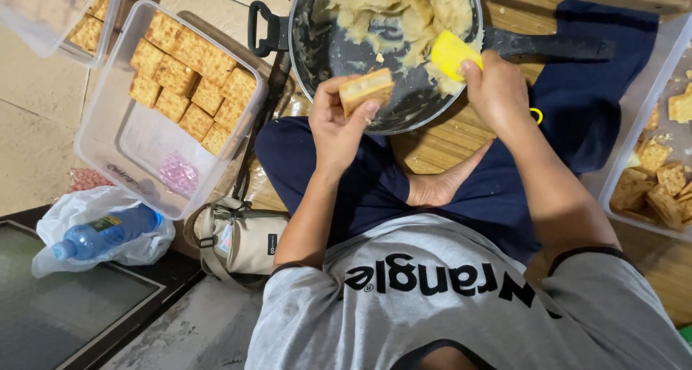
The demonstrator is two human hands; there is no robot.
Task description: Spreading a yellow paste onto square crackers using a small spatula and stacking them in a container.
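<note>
Your left hand [337, 128] is clamped on a filled cracker sandwich [366, 89], long axis running left-right, tilted up toward the pan [324, 49]. Your right hand [496, 92] grips a yellow scraper [450, 53] in the pale dough [404, 10]. A clear container [108, 136] of crackers [189, 71] sits left; another tray [634, 168] right.

Yellow scraper [450, 54], pale dough [393, 10]

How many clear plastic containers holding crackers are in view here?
3: a clear tub left of the pan, another container cut off at top left, and a third tub at the right edge. More may lie outside the view.
</note>
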